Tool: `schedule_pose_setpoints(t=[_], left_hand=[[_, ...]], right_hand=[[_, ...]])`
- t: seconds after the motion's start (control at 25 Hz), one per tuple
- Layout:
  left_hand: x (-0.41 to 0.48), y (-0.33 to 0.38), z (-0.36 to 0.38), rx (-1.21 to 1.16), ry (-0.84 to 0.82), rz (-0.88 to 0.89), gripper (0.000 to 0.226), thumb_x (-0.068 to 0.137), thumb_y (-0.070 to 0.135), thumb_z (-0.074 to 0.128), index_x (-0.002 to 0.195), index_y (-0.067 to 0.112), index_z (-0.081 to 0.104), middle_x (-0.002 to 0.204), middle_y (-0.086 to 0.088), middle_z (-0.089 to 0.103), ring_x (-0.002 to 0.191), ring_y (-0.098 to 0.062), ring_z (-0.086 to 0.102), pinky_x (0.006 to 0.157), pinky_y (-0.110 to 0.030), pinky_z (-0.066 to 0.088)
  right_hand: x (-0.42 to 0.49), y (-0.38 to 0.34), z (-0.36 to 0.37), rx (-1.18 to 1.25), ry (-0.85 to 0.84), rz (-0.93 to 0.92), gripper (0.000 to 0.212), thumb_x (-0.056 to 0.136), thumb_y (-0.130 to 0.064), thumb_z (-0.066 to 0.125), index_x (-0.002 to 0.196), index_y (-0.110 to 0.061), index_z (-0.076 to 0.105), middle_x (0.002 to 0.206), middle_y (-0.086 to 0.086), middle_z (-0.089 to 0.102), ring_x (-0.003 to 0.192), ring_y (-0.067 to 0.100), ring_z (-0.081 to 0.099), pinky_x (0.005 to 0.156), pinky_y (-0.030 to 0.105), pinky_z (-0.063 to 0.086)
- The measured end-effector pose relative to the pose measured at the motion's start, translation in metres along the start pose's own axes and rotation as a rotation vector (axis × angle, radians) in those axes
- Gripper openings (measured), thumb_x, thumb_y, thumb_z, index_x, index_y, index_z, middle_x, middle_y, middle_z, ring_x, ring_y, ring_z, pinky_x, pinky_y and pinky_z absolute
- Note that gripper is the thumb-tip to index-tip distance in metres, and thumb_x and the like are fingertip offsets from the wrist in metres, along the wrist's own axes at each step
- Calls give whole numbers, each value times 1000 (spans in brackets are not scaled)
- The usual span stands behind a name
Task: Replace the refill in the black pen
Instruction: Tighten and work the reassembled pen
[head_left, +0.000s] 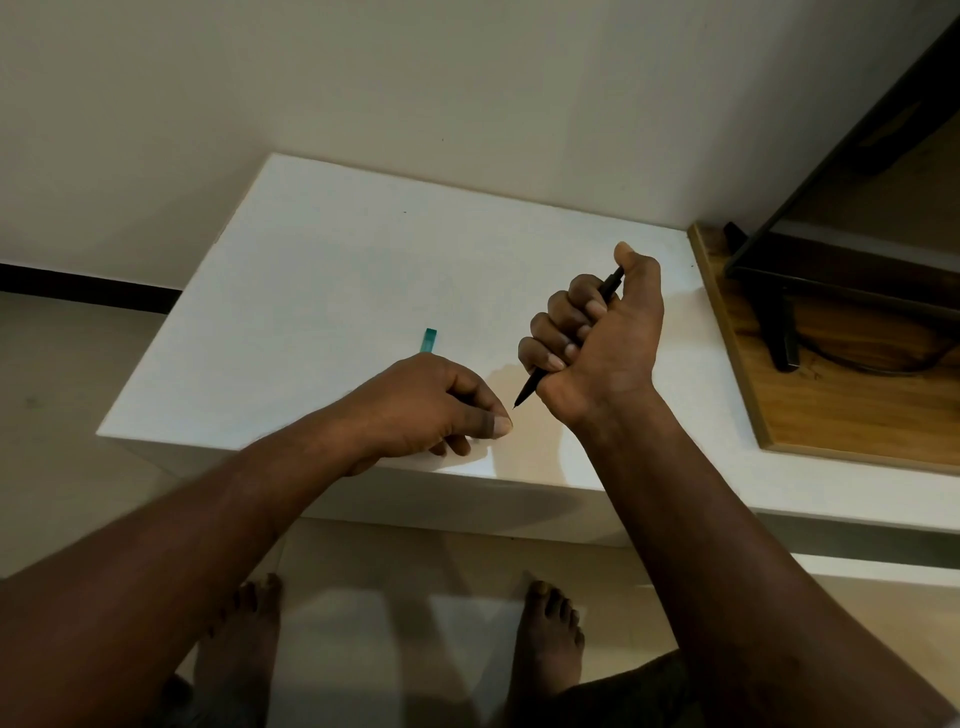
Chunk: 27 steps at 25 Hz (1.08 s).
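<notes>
Head view: I am looking down on a white table (337, 249), with both bare forearms reaching in from 6 o'clock.
Right hand: the right hand (602, 343) is a fist round the black pen (530, 387), four fingers wrapped over the barrel and the thumb standing up beside its upper end. It is held above the table, at 3 o'clock of the other hand.
Black pen: tilted. Its upper end comes out of the fist toward 1 o'clock and its pointed tip comes out below toward 7 o'clock. The tip is near the left thumb but apart from it.
Left hand: the left hand (431, 400) is knuckles up and low over the table's near edge, fingers curled under and the thumb laid forward along the forefinger. From my feed I cannot tell whether it pinches anything.
Teal piece: a short teal piece (429, 340) shows at 12 o'clock of the left hand. Its lower end is hidden behind the knuckles, and I cannot tell what it is.
Wooden board: a wooden board (831, 405) lies at 3 o'clock, against the table's right side, with a black stand (782, 332) on it.
Floor: two bare feet (548, 639) stand on pale tiles at 6 o'clock.
</notes>
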<state>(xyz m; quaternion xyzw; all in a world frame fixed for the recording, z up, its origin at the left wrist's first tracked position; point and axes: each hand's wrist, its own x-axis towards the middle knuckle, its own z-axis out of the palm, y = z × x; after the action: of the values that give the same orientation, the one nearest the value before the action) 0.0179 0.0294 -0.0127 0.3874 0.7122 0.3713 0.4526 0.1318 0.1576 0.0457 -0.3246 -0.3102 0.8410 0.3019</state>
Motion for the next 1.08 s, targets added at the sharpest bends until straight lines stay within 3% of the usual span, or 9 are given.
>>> schedule_pose_setpoints(t=[0.16,0.44,0.64,0.8,0.96,1.08], left_hand=[[0,0,-1,-18,-4,7,5,87,33,80,92,32,82,88,13,80,75,-7,75,63,-20,55],[0,-2,-1,-25,-9,14,5,87,33,81,91,33,82,88,13,80,75,-8,75,63,-20,55],[0,-2,-1,-18,-16,12,4,86,32,81,90,34,82,88,13,80,74,-6,75,61,-19,55],[0,-1,0,-10,-12,10,4,87,32,80,90,33,82,87,14,79,74,-6,75,61,-18,54],[-1,0,0,-11,-6,7,5,87,32,80,91,31,83,87,14,79,73,-5,74,60,-17,53],[-1,0,0,-13,-7,5,5,87,32,80,91,32,83,87,13,79,74,-6,75,60,-17,53]], right_hand=[[0,0,0,3,-5,-13,55,99,-50,47,55,-20,31,51,-4,21,43,13,14,43,25,18],[-1,2,-1,2,-34,-14,68,99,-71,46,56,-21,30,51,-5,21,44,12,15,44,26,17],[0,1,-1,-3,-13,-5,60,101,-55,48,55,-20,31,50,-5,21,43,12,15,42,25,18],[-1,1,0,0,-27,-1,64,101,-63,47,56,-21,31,50,-5,21,43,12,15,44,25,15],[-1,0,0,9,-21,-2,58,100,-54,47,55,-21,31,50,-5,21,42,13,15,43,25,17],[-1,1,0,13,-30,-4,62,100,-60,48,56,-21,30,51,-5,20,43,13,14,44,25,16]])
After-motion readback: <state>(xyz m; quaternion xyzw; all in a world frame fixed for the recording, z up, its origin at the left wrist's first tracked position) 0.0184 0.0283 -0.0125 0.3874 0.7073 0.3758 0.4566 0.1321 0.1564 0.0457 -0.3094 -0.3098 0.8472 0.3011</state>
